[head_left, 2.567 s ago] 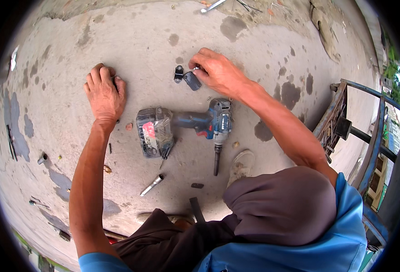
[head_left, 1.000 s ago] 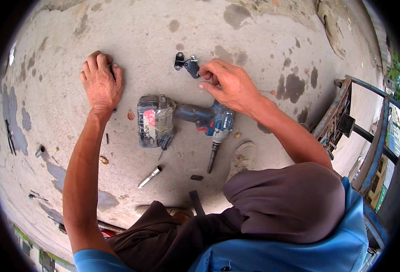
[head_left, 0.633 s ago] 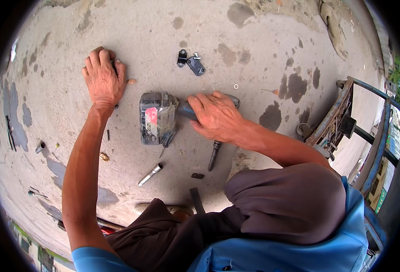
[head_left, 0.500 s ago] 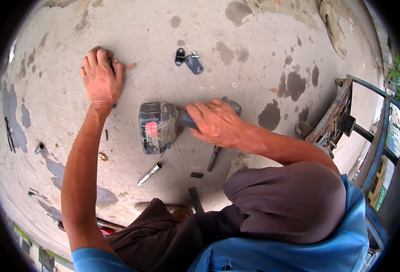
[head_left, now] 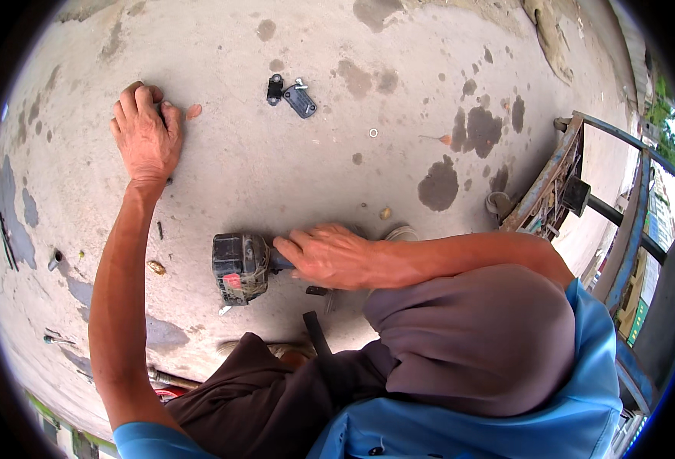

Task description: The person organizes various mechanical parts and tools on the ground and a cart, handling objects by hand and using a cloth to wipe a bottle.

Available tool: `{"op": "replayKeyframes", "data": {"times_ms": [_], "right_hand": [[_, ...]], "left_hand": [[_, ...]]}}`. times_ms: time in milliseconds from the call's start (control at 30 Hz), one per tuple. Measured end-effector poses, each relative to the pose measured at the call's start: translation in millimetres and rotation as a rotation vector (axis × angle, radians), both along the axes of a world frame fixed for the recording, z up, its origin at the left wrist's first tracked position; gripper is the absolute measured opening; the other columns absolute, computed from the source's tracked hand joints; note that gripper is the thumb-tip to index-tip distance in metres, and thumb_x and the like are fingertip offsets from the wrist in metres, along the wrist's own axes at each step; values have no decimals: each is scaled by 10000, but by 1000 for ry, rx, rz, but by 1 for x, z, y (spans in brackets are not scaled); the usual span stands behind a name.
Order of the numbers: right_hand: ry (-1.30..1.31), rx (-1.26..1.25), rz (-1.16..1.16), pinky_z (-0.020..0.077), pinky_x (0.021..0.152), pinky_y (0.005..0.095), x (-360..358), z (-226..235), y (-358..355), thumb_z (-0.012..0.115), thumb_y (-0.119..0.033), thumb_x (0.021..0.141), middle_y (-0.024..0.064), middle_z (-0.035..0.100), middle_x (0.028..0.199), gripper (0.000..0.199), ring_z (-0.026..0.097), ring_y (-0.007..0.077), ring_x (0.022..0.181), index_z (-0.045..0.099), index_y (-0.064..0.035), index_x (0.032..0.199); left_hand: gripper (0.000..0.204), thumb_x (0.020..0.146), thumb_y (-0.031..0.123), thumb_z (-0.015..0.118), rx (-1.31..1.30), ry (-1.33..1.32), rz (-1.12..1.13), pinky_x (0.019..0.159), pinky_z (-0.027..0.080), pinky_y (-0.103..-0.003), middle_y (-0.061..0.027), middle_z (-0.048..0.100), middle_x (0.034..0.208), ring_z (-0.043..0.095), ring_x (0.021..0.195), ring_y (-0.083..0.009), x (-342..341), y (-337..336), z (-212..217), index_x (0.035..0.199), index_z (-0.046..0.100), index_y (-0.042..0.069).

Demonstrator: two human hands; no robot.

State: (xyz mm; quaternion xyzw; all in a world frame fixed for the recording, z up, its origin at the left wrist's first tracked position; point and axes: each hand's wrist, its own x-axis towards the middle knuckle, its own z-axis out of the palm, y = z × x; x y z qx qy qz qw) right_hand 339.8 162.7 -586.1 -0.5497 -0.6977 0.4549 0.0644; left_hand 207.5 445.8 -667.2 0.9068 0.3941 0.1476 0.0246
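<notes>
Head view: the right hand (head_left: 330, 254) is closed around the handle of a cordless drill (head_left: 240, 266), its grip wrapped tight on the tool, so that only the dark battery block at the left end shows, with a small red label patch on its lower face. The drill is held low over the concrete floor (head_left: 276, 168), just in front of the person's knees. Half a second ago the same hand was already on the handle, but the drill lay farther up the picture, nearer the middle of the floor; it has since been drawn toward the body, and the bit that showed below the hand is now hidden. A second ago that hand was up by the small metal parts instead.

The left hand (head_left: 146, 134) stays pressed flat on the floor at the upper left, fingers together and slightly curled, holding nothing, as in every earlier frame.

Well apart from both hands, at the top centre, lie a small dark metal plate (head_left: 300, 101) and a black bracket (head_left: 275, 89) just beside it, unmoved. A small washer (head_left: 373, 133) lies to their right.

At the right edge stands a blue metal frame (head_left: 574, 164). Beyond it, at the far right, a green panel (head_left: 637, 317) with pale marks is too blurred to make out.
</notes>
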Motion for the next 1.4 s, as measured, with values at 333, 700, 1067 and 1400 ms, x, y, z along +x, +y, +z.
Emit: {"op": "replayKeyframes", "data": {"times_ms": [333,700,1067,1400], "right_hand": [[-187,251,-666,535,599,405,106,-2,26,660,-100,869,130,598,876,137,651,300,709,599,-22,964],[-447,155,-605,519,673,443,138,-20,25,646,-138,887,139,607,918,142,629,345,750,585,-29,954],[-170,396,-627,536,660,362,106,-29,82,676,-100,875,90,605,898,158,648,242,745,608,-48,1008],[-181,218,-659,491,666,400,101,-34,88,650,-115,899,115,574,938,138,615,295,754,579,-37,988]], "left_hand": [[184,891,212,538,-7,31,4,871,378,-417,-76,515,1095,492,983,-272,3,2,1,1028,542,89],[207,898,225,535,22,63,15,879,383,-418,-74,515,1101,495,993,-267,-4,8,-3,1060,541,97],[191,856,187,553,-10,6,4,845,365,-422,-87,495,1074,476,949,-277,0,1,3,1018,528,90],[179,877,200,539,-92,68,40,900,348,-419,-104,489,1119,458,1018,-267,-1,1,8,1010,520,82]]}}
